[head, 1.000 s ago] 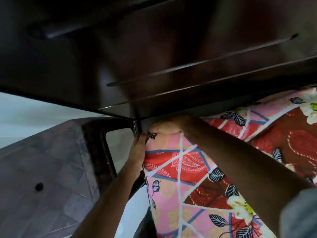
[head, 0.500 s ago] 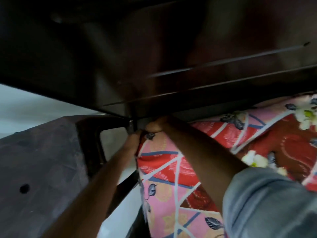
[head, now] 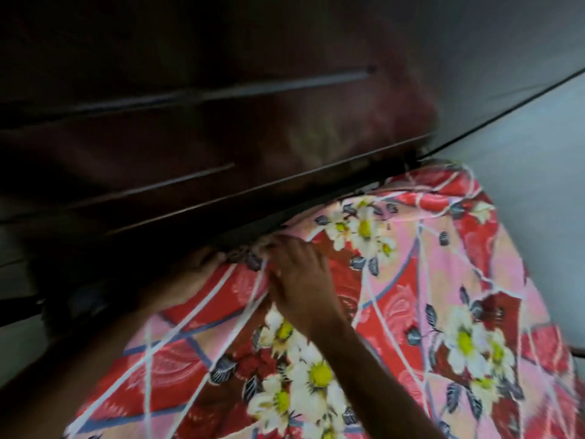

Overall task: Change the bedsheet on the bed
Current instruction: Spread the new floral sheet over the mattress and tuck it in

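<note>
A red and pink bedsheet with white daisies covers the mattress and runs up to the dark wooden headboard. My right hand grips a bunched fold of the sheet at the gap under the headboard, fingers curled into the cloth. My left hand lies partly under the sheet's edge beside it, by the headboard; its fingers are hidden by cloth and shadow.
The headboard has long horizontal grooves and fills the upper left. A pale grey wall stands at the right of the bed. The dark bed frame and a strip of pale floor show at the lower left.
The view has swung right along the headboard, away from the bed's corner. Both hands have moved from the mattress corner to the sheet's head edge, where the right hand now bunches the cloth.
</note>
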